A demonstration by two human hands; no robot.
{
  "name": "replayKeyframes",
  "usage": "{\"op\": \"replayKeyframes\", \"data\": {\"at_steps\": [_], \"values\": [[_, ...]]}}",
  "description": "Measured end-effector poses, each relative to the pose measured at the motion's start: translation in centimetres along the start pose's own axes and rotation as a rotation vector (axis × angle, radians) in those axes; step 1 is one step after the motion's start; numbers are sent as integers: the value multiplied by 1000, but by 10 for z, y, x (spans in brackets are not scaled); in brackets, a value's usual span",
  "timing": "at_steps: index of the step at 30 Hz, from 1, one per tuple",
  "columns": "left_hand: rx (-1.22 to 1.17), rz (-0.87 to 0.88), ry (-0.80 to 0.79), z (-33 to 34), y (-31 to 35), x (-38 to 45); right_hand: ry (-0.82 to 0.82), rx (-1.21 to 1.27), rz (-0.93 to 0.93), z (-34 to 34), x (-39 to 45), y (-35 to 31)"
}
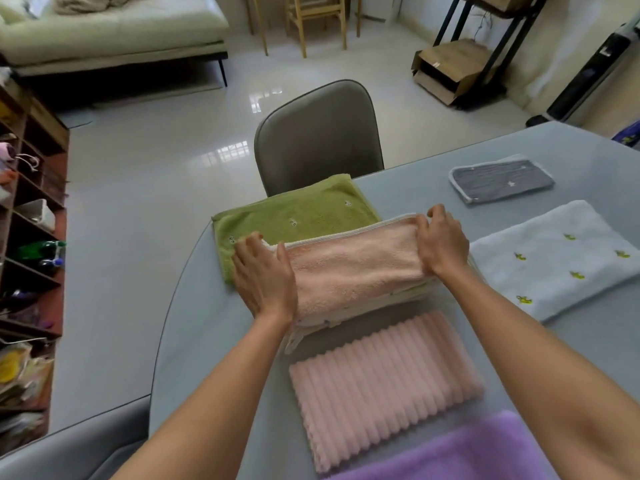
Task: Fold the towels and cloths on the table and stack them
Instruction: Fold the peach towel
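Hands folding fluffy peach towel [353,265] mid-table.
Left hand [265,275] is gripping its 9 o'clock end, right hand [441,242] pinching the 3 o'clock end; green terry towel [298,216] is lying underneath toward 11 o'clock.

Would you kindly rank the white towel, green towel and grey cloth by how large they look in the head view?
1-2. White towel and green towel: similar, green partly covered, so unranked.
3. Grey cloth: clearly smallest, though farther away.
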State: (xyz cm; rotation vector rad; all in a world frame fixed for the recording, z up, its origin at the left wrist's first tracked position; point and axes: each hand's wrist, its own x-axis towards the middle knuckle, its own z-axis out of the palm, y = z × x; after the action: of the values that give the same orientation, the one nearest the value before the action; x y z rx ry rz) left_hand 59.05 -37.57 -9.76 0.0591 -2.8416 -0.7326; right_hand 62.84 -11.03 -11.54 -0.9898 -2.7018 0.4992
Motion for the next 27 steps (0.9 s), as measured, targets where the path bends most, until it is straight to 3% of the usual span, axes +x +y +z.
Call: {"op": "replayKeyframes", "data": {"at_steps": [2, 3, 6, 10, 16, 18, 23, 27], "values": [[-81, 285, 120, 4, 8, 1, 61, 86, 38, -5, -4, -4], [-127, 422, 89, 8, 15, -1, 87, 110, 58, -6, -7, -4], [-169, 682, -188, 23, 36, -15, 95, 157, 117, -5, -20, 4], [-50, 880, -481, 42, 36, -24, 125, 243, 68, 1, -33, 16], [-160, 910, -580, 51, 28, -19, 177, 386, -24, -5, -27, 18], [-176, 897, -570, 54, 29, -19, 129, 473, -4, -11, -29, 17], [-160, 817, -582, 63, 32, -12, -175, 729, 15, -26, -47, 28], [-59, 761, -605, 66, 35, -13, -101, 673, -50, -24, -45, 33]]}}
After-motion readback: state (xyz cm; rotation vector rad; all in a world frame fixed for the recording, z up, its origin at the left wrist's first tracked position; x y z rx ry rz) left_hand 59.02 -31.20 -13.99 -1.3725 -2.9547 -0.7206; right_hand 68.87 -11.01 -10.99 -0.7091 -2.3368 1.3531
